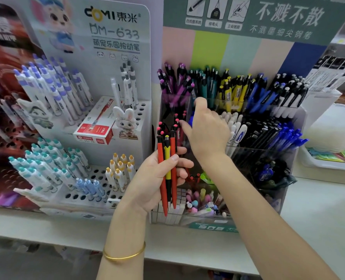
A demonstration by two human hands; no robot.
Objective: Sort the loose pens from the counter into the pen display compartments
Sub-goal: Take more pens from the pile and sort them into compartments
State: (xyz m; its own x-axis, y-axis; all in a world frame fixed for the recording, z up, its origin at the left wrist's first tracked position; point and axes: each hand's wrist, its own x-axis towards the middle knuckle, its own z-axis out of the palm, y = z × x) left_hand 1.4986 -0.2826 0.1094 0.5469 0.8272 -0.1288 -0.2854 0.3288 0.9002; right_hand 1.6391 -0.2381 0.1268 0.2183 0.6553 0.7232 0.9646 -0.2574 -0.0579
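My left hand grips two red pens and a yellow pen upright before the pen display. My right hand hovers open-fingered at its left side.

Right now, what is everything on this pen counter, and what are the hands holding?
held pens: three, two red and one yellow-black, in the left hand
clear display: one, see-through, on the right
purple pens: many, purple-black, display's back row, far left
teal pens: many, dark teal, beside the purple
yellow pens: many, yellow-black, back row middle
blue pens: many, blue, right of yellow
white stand: one, white, on the left
purple-capped pens: many, white-purple, stand's upper left
teal-capped pens: many, white-teal, stand's lower left
red box: one, red-white, stand's middle
rabbit figure: one, white, beside the box
bracelet: one, gold, left wrist
left hand: grips the three pens
right hand: reaches into the display; its hold is unclear
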